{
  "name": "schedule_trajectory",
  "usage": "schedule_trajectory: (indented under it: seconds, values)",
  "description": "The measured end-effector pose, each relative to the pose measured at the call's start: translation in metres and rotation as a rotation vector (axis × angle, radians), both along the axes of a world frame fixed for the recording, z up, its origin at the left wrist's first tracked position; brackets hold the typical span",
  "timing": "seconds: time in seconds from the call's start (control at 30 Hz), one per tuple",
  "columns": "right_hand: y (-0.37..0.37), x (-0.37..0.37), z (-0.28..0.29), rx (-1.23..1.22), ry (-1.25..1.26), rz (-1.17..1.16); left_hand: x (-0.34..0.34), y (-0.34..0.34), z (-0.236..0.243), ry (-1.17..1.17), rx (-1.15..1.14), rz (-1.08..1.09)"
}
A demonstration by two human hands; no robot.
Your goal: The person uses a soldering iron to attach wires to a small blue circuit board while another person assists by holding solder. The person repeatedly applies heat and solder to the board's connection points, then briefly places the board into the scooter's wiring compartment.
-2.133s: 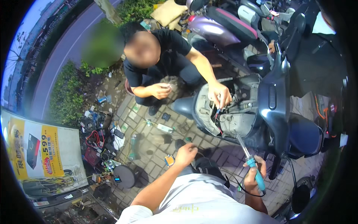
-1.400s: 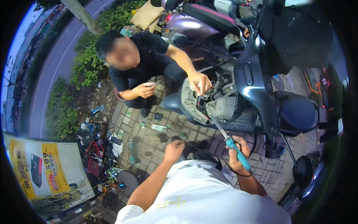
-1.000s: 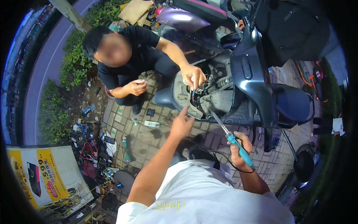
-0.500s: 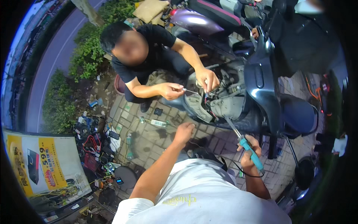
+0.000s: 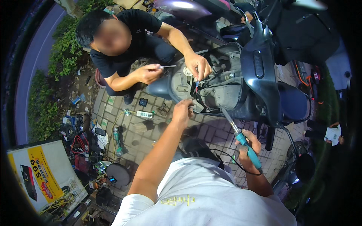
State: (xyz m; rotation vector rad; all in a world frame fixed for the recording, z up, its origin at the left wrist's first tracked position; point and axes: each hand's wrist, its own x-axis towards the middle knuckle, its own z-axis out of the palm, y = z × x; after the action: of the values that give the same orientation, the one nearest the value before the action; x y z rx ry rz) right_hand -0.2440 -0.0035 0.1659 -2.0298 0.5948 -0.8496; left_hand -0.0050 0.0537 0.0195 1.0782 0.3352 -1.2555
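Observation:
My right hand point(image 5: 249, 145) grips the teal handle of a large soldering iron point(image 5: 244, 145), its metal shaft slanting up to the scooter's open body. My left hand point(image 5: 183, 112) is at the near edge of the scooter's body opening point(image 5: 218, 94), fingers curled in; what they hold, if anything, is hidden. Across from me a crouching co-worker's hand point(image 5: 198, 66) pinches thin wires point(image 5: 197, 86) with red and blue parts above the opening. The co-worker's other hand point(image 5: 150, 73) holds a thin rod-like tool point(image 5: 168, 66), clear of the wires.
A dark front panel point(image 5: 260, 71) of the scooter stands to the right, a mirror point(image 5: 305, 167) below it. On the paving lie a white bottle point(image 5: 144, 114), a small black case point(image 5: 143, 102) and cords. Tools and scraps point(image 5: 79, 139) pile up left, near a yellow-and-white sign point(image 5: 41, 173).
My left hand has moved forward to the scooter's opening. The co-worker's rod-like tool has drawn back from the wires. The view has shifted, and the soldering iron stays in my right hand.

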Motion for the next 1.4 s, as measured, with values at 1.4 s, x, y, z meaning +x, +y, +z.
schedule_trajectory:
  seconds: [1.4]
  values:
    - [-0.009,0.03,0.005,0.007,0.08,-0.108,-0.006,-0.029,-0.005,0.061,-0.313,0.084]
